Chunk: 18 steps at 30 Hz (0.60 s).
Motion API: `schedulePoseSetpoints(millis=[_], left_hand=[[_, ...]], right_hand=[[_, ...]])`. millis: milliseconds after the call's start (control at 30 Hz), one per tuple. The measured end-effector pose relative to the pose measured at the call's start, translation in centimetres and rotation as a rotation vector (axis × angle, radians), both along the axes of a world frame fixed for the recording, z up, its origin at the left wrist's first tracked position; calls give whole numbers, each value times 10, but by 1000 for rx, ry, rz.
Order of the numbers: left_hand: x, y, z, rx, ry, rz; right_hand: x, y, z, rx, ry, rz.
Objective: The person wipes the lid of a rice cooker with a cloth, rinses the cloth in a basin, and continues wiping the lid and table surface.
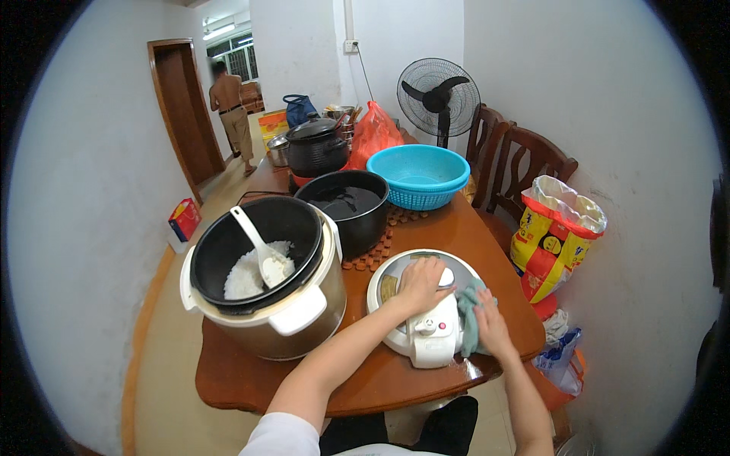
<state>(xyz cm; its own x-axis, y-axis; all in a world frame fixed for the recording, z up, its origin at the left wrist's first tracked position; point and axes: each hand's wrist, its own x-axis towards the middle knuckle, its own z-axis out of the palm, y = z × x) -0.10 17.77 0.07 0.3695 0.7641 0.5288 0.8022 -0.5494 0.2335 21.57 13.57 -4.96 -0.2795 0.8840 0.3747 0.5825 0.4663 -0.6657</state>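
Note:
A white and grey pressure-cooker lid [432, 346] lies on the wooden table in front of me. My left hand [421, 286] grips the white handle knob [446, 277] at its middle; the palm hides part of it. Against the lid's right side, my right hand [493, 326] presses a green cloth [469, 319]. To the left stands the electric pressure cooker [274, 336], uncovered, with its black inner pot [219, 268]. Cooked white rice [244, 278] lies in that pot, and a white rice paddle [256, 242] leans in it.
Behind the lid stand a black pot [359, 228] of dark liquid, blue plastic baskets [419, 171], a lidded clay pot [316, 151] and a red plastic bag [373, 134]. Wooden chairs [530, 159] and a large open sack [550, 245] line the right wall. A person [231, 108] stands farther back.

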Motion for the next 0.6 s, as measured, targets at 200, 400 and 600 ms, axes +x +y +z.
schedulePoseSetpoints(millis=[200, 400, 600], left_hand=[[3, 1, 1, 0, 6, -1], [7, -1, 6, -74, 19, 7], [-1, -4, 5, -45, 10, 51]], right_hand=[[16, 157, -1, -320, -206, 8], [-31, 276, -32, -63, -643, -355], [-87, 249, 9, -257, -509, 656]])
